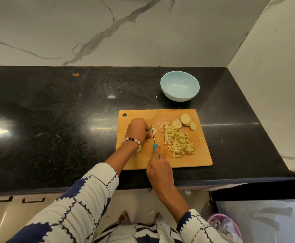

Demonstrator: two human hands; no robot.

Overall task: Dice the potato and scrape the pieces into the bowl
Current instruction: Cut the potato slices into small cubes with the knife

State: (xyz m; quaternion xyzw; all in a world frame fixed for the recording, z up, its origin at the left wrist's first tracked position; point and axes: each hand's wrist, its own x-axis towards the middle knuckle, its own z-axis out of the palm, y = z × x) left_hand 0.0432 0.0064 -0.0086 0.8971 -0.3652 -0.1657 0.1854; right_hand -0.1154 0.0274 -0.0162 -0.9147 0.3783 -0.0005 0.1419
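Black granite counter (55, 120) carries a wooden cutting board (187, 158). Left hand (137, 128), fingers curled, pins a potato piece (154, 130); right hand (159, 168) grips the teal-handled knife (153, 137). Diced potato (178, 139) lies beside; bowl (180, 88) stands behind.

No legible text, label, brand, number or sign found on any surface in view.

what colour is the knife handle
Teal, on the knife handle gripped by the right hand; head view.

Head-worn view, steeply down over the countertop (55, 120)
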